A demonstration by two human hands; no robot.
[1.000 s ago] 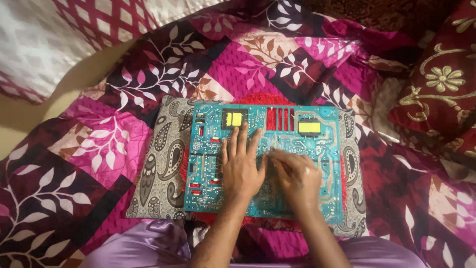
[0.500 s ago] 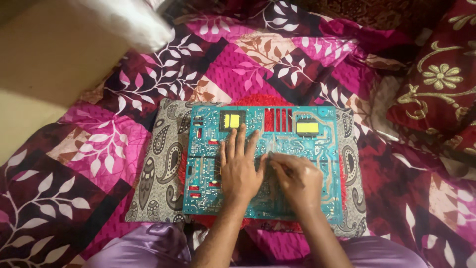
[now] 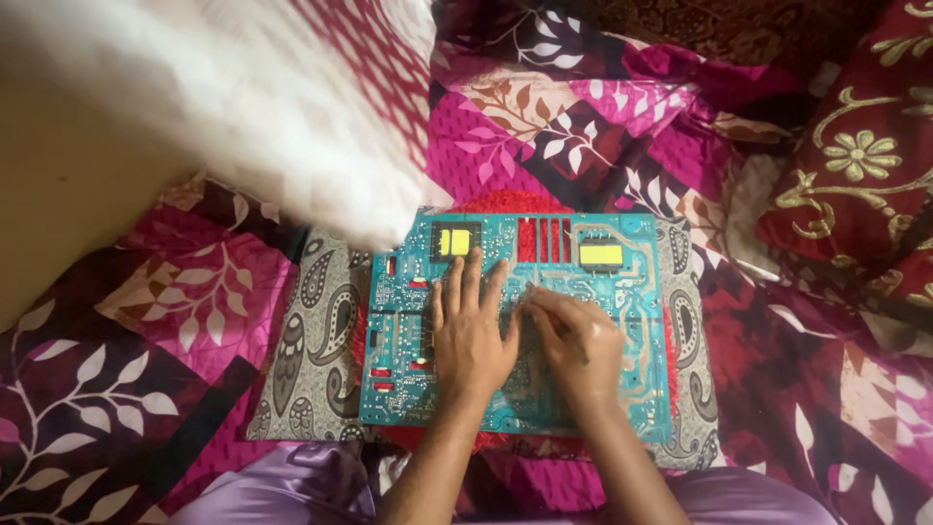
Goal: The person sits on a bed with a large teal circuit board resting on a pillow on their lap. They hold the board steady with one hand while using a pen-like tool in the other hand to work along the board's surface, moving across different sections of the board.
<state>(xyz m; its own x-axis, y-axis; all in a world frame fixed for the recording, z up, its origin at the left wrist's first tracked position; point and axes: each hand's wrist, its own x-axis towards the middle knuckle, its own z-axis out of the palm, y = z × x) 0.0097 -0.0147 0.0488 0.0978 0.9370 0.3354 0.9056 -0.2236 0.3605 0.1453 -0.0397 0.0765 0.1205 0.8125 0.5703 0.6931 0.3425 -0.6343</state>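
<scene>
A large teal circuit board (image 3: 622,321) lies flat on a grey paisley cushion (image 3: 311,350) in front of me. It carries two yellow block components (image 3: 600,255) near its far edge and a row of red slots (image 3: 542,239). My left hand (image 3: 471,326) rests palm down on the middle of the board, fingers spread and pointing away. My right hand (image 3: 573,335) sits just to its right, fingers curled together and pressing on the board's surface. Whether it pinches a small part or tool is hidden by the fingers.
A blurred white and red checked cloth (image 3: 262,107) fills the upper left, overlapping the cushion's far left corner. A magenta leaf-print bedspread (image 3: 165,321) lies all around. A dark red flowered pillow (image 3: 855,165) stands at the right. Purple satin fabric (image 3: 282,491) covers my lap.
The white and red cloth has swept in from the upper left and down toward the board. Both hands have stayed on the board almost unmoved.
</scene>
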